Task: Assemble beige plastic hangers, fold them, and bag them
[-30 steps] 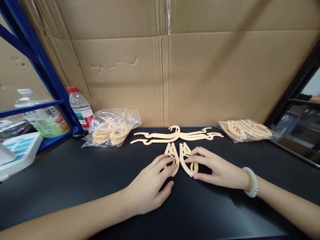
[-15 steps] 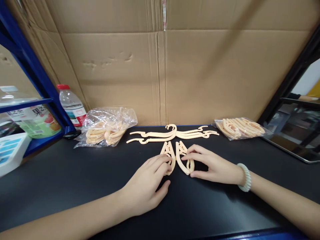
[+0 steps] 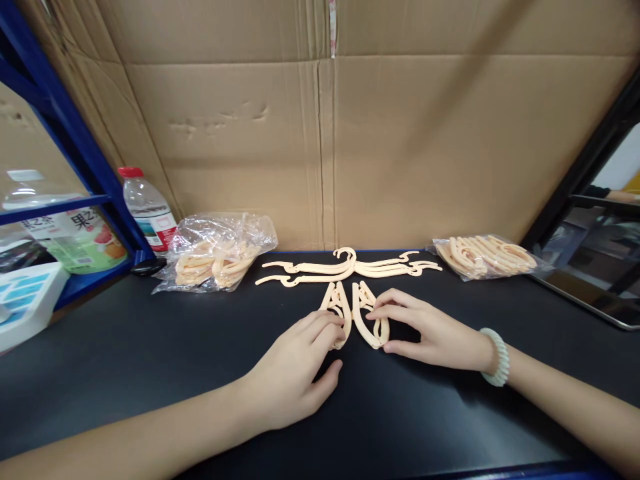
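Two cream plastic folding hangers lie folded on the black table, side by side and almost touching. My left hand (image 3: 295,370) rests over the left folded hanger (image 3: 346,313), its fingertips bent onto it and covering its lower part. The left thumb stands off, clear of the hanger. With my right hand (image 3: 430,333) I span the right folded hanger (image 3: 361,320), fingertips at its inner loop and thumb against its lower end. Just beyond them lie several unfolded hangers (image 3: 325,270), stacked flat with a hook (image 3: 345,253) pointing away.
A clear bag of hangers (image 3: 215,260) is at the back left, and another bag of hangers (image 3: 487,257) at the back right. A red-capped bottle (image 3: 150,213) stands by the blue shelf frame (image 3: 60,113). A cardboard wall (image 3: 240,160) closes the back.
The whole view has shifted slightly. Both hands and the hangers keep their places relative to each other.
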Demonstrator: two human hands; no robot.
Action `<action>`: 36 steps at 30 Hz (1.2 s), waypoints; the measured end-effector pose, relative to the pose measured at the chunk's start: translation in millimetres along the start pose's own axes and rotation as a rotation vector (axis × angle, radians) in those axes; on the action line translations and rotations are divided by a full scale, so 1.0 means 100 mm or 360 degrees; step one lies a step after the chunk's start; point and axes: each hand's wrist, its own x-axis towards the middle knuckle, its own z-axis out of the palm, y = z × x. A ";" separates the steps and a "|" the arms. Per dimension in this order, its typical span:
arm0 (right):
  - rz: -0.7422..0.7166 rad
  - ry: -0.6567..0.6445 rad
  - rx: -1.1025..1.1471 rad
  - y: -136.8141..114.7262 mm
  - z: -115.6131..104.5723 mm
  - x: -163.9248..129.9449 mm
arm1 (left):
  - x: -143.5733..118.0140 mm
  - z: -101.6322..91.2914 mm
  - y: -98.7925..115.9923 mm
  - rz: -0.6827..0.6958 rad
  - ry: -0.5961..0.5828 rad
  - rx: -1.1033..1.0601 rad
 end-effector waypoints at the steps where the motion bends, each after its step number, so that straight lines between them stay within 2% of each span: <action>1: 0.0000 0.0002 -0.0004 0.00 0.00 0.00 | 0.00 0.00 0.00 -0.0002 -0.0005 -0.0003; 30: 0.0004 -0.0012 -0.0040 0.02 0.00 0.00 | -0.01 0.00 -0.01 -0.0035 -0.0048 -0.0026; 32: 0.0013 -0.0011 -0.0032 0.01 -0.01 0.00 | -0.02 0.00 -0.01 -0.0013 0.0002 -0.0050; 36: 0.0042 0.0028 0.0030 0.02 -0.04 0.00 | -0.02 -0.05 -0.08 0.0052 0.0239 -0.0055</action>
